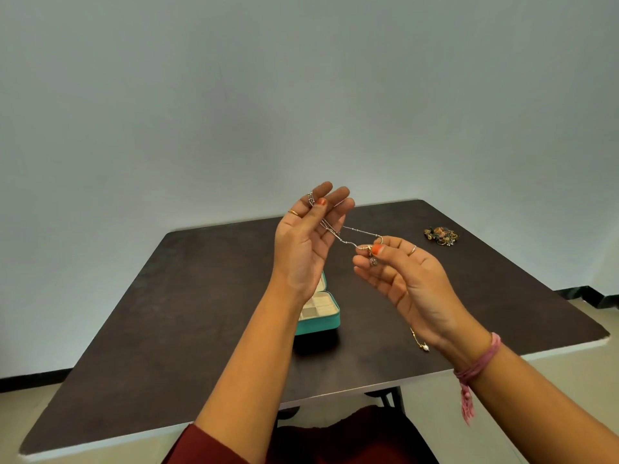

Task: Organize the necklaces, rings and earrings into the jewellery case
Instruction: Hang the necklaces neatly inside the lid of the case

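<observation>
Both hands up above the table (pixel 187 296). Left hand (pixel 306 239) has the silver necklace (pixel 355 231) looped over its fingers, thumb pinching it; right hand (pixel 402 276) pinches the pendant end between thumb and forefinger. Chain hangs taut between them, mid-air, over the open teal case (pixel 323 321). Best: keep it taut, untangle first, then lower slack-free into a compartment. Second pearl necklace (pixel 422 343) lies near right; jewellery pile (pixel 441 235) far right.

Plain room: bare grey wall (pixel 301 95), dark table (pixel 201 296).
</observation>
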`<state>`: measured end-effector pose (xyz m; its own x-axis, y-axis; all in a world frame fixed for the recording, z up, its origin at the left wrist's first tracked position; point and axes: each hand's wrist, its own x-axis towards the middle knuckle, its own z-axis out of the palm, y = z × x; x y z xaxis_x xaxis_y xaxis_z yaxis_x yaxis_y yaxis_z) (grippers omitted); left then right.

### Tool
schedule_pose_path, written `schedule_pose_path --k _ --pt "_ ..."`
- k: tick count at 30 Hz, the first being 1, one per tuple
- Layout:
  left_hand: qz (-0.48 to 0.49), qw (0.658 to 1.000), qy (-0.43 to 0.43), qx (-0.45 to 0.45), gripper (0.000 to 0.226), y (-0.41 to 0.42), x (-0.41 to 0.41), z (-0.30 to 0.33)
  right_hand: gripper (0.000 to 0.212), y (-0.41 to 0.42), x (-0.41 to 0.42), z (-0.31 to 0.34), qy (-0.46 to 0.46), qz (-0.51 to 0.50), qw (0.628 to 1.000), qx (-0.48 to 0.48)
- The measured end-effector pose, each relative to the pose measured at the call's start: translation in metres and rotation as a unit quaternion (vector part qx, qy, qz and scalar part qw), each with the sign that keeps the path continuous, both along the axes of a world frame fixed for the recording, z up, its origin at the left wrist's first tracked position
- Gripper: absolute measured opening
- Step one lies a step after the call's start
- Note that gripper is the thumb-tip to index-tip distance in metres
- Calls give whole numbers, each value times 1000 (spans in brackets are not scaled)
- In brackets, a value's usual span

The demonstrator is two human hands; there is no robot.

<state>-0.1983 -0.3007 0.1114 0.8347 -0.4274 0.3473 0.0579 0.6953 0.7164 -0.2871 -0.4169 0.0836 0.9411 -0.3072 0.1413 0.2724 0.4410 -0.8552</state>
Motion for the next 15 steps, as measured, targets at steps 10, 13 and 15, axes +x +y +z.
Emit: schedule_pose_path --k 10,13,15 --pt "0 967 -153 204 35 7 9 -11 18 0 -4 0 8 -17 991 -133" --pt "-6 936 -214 279 47 12 10 -14 22 0 -3 1 24 -4 989 -147" --pt "-27 914 -244 324 52 15 9 -15 25 -1 -3 2 30 2 990 -140"
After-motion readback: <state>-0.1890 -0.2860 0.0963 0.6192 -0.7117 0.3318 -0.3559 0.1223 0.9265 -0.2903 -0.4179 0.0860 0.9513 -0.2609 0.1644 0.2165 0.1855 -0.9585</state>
